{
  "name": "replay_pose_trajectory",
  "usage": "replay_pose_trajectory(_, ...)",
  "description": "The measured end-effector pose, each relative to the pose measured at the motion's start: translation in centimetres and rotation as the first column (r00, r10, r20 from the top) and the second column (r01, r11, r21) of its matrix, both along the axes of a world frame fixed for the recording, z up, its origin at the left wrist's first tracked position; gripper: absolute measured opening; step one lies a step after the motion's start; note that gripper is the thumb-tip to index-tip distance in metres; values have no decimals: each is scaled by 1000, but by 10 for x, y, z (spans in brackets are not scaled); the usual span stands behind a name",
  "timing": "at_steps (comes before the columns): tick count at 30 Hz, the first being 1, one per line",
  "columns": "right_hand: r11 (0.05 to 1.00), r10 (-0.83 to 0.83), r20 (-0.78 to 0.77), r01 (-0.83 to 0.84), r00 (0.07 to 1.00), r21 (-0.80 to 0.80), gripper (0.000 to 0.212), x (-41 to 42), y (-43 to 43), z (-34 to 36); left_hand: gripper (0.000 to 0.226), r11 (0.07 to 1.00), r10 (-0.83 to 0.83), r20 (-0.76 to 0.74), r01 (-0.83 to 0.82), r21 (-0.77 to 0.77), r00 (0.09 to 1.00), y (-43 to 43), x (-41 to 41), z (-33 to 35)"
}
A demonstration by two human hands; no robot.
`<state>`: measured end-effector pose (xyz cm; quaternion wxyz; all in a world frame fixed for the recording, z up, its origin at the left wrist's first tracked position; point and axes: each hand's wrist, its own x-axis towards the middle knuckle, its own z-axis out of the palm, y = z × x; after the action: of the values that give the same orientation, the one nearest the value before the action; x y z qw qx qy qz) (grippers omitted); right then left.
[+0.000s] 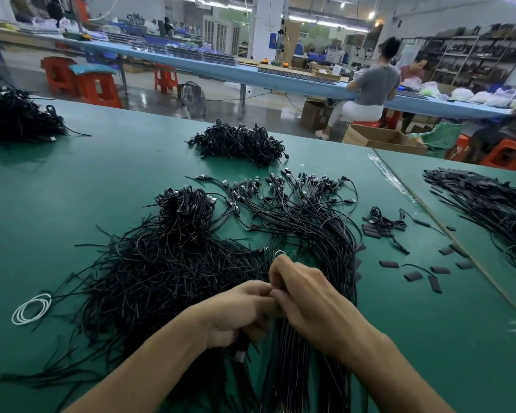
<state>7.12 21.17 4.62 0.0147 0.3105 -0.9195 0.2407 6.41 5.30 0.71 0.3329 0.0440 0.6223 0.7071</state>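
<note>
well, both hands meet over the near edge of the green desk (pixel 102 174). my left grip (pixel 236 311) is curled and clamped on one black cable (pixel 245 345), whose plug end hangs just below it. my right grip (pixel 307 296) is curled too, its fingertips pinching at the same cable where the two hands touch. what sits between the fingertips is hidden, so i can't say whether a sleeve is going on there.

to do this step well, i'd judge it best to hold the one cable apart from the bundle of straight cables (pixel 304 383) running under my right wrist. i'd pinch close to the end so it doesn't flex, and work above the tangle, not inside it, so no neighbour gets dragged along.

counting: three heaps of coiled cables on this desk, at far left (pixel 12 117), far centre (pixel 239 143) and mid left (pixel 185 204). one fan of plug ends (pixel 295 189), far too many to count. one white cable coil (pixel 32 308) at the left. at least six short black sleeves (pixel 413 276) lie singly to the right, plus a small cluster (pixel 376 228) near them. one more pile (pixel 489 204) lies on the neighbouring desk, and two people sit at the far line.
</note>
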Motion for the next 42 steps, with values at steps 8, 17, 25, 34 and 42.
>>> replay_pose_trajectory(8,862,-347,-83,283,934,-420,37,-2,-10,-9,28,886,255,-27,-222,407,966,14,-3,3)
replay_pose_trajectory(17,554,-183,320,366,930,-748,27,-3,-9,-6,32,867,486,-416,-486,113,769,4,-4,-1)
replay_pose_trajectory(25,388,105,579,503,809,-772,34,-4,-8,-17,34,796,477,-104,-379,473,873,-1,-7,9)
replay_pose_trajectory(34,514,-25,564,495,825,-701,38,-7,-4,-15,9,875,470,-395,-359,323,789,-1,-4,-1)
replay_pose_trajectory(42,560,-101,431,409,897,-720,37,-8,-4,-5,51,877,422,-544,-478,43,725,0,-2,-8)
